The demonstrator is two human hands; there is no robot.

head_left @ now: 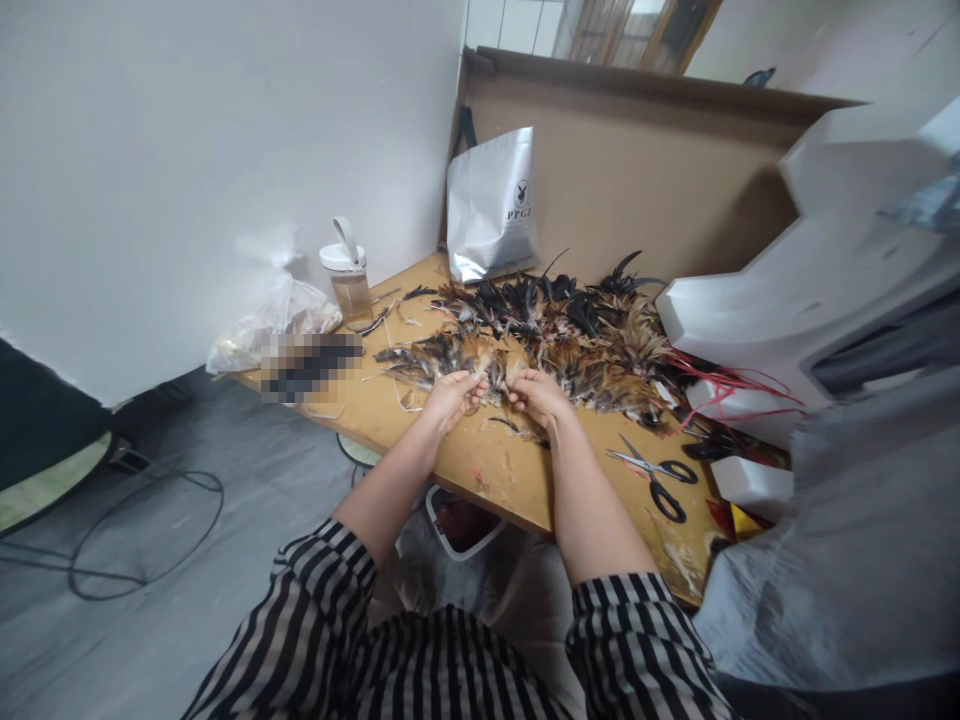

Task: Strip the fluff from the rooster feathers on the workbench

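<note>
A large heap of brown and black feathers covers the far half of a wooden table. My left hand and my right hand sit side by side at the near edge of the heap. Both are closed in a pinch on a small tuft of feathers held between them. Black-handled scissors lie on the table to the right of my right forearm, untouched.
A clear jar with a white lid and a plastic bag stand at the table's left end. A silver bag leans on a cardboard panel. White foam blocks, red cords and grey cloth crowd the right. A cable loops on the floor.
</note>
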